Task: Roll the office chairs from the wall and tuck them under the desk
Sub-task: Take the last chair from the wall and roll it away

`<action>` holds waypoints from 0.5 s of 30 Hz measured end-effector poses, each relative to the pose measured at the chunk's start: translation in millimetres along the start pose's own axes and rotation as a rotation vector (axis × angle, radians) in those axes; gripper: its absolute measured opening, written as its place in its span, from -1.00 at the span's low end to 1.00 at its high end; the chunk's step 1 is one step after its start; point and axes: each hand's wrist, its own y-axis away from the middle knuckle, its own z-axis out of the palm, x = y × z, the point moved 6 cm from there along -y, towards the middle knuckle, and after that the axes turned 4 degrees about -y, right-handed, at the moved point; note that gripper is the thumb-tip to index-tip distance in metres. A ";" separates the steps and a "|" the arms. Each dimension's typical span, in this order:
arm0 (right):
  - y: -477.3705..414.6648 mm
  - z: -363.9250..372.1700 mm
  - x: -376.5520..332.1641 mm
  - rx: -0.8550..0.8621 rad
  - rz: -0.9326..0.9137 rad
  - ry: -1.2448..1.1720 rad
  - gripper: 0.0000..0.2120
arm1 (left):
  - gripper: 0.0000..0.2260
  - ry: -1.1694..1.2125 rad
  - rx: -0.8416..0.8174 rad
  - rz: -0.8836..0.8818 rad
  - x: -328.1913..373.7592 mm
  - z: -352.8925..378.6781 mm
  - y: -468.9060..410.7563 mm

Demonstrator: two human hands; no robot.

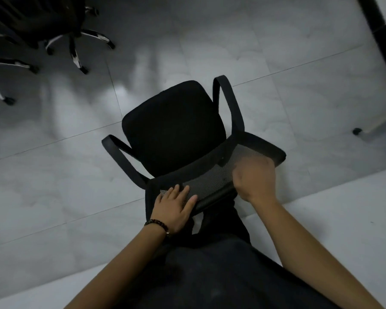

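A black office chair point(174, 128) with a mesh backrest point(212, 177) and two armrests stands right in front of me, its seat facing away. My left hand point(174, 208), with a bead bracelet at the wrist, lies over the backrest's top edge at its left end, fingers spread on the mesh. My right hand point(255, 179) is blurred and curled over the backrest's right part.
Two more black office chairs point(54, 25) with chrome star bases stand at the upper left on the grey tiled floor point(76, 175). A dark desk leg or edge point(381, 36) runs down the upper right. A pale leg with a caster point(357, 131) sits at the right.
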 end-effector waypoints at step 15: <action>49.2 23.2 -51.3 -0.103 -0.106 0.086 -0.24 | -0.35 -0.193 0.364 -0.076 -86.9 -37.6 34.9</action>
